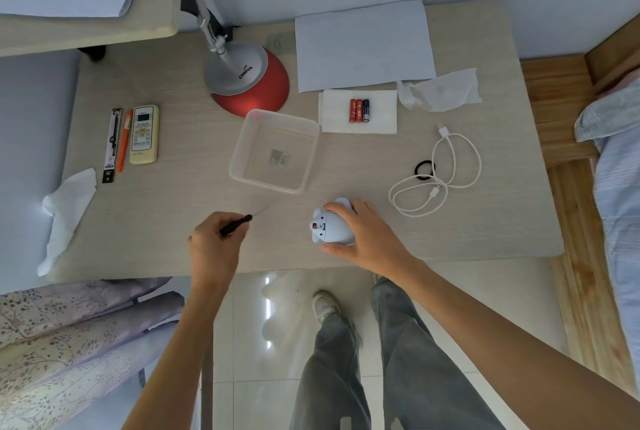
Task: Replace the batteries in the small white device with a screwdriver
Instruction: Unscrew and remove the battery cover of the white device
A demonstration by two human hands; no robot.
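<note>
The small white device [327, 227] lies on its side near the table's front edge, its underside with a small orange switch facing left. My right hand [367, 234] wraps over it from the right. My left hand [213, 246] holds a black-handled screwdriver [239, 223], its thin metal tip pointing up and right, a hand's width left of the device. Three batteries [359, 111], two red and one dark, lie side by side on a white tissue [379, 118] at the back.
A clear plastic tray [242, 149] sits in the middle of the table [173, 194], behind my hands. A red-based lamp [247, 78] stands at the back. A white cable [446, 173] and black ring [425, 169] lie right; a remote [144, 133] and pens left.
</note>
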